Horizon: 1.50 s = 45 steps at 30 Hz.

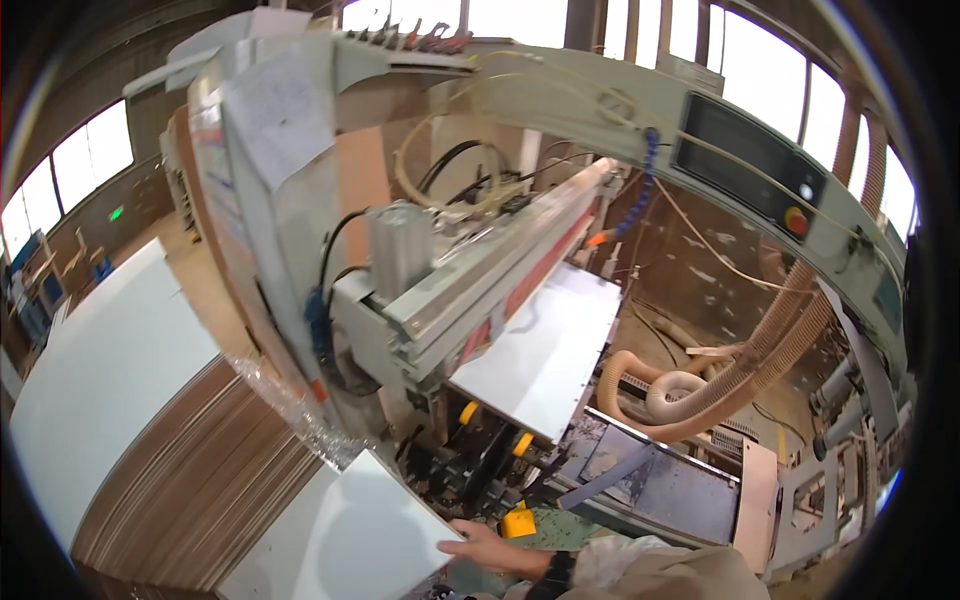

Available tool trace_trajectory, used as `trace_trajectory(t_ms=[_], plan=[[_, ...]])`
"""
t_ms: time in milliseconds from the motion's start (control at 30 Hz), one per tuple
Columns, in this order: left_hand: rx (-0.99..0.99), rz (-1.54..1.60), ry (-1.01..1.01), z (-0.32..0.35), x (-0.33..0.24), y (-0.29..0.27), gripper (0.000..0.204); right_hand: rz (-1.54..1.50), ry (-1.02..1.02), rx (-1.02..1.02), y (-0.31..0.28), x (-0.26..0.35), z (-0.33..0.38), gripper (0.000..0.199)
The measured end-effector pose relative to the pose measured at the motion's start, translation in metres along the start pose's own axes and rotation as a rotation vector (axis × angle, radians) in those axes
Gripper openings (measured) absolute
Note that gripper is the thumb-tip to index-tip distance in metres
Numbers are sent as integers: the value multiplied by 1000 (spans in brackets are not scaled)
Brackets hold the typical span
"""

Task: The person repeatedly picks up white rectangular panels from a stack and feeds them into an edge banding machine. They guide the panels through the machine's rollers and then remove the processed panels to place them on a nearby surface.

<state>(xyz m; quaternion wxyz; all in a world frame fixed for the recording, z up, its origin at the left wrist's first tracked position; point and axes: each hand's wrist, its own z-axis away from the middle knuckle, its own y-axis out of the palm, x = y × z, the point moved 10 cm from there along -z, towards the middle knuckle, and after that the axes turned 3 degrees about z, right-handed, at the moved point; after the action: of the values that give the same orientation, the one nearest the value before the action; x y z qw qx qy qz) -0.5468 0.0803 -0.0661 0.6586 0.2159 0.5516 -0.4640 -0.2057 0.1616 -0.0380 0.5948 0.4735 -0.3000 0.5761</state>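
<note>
Stacked boards and hoses are flanking a grey machine; the right hand is angling left, fingers clasping a white panel.

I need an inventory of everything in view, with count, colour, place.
Held panel: one, white, lower centre.
Panel stack: one, white-topped, brown-edged, left.
Machine panel: one, white, centre.
Machine: one, grey-green, centre and right.
Control panel: one, black, upper right.
Button: one, red, upper right.
Coiled tube: one, blue, upper centre.
Corrugated hoses: several, tan, right.
Discs: two, yellow, below machine panel.
Block: one, yellow, lower centre.
Windows: several, white, top and left.
Sleeve: one, beige, lower right.
Right grip: one, bare, at held panel's edge.
</note>
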Motion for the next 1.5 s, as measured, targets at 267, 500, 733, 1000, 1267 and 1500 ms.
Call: trace_trajectory(t_ms=[267,500,733,1000,1267,1500], plan=[[186,-264,117,69,-75,100,37,-184,-194,-151,-192,51,97,34],[104,-532,152,141,-118,169,36,-722,-417,-483,-368,93,88,33],[404,-482,257,93,-49,294,50,-719,-662,-965,-459,130,39,48],[594,-234,137,146,-167,413,36,-37,-651,-1158,-439,169,8,79],[618,-405,336,102,-179,453,24,168,-591,-1230,-456,189,-37,77],[614,-321,306,92,-171,469,20,158,-603,-1232,-471,192,-44,74]])
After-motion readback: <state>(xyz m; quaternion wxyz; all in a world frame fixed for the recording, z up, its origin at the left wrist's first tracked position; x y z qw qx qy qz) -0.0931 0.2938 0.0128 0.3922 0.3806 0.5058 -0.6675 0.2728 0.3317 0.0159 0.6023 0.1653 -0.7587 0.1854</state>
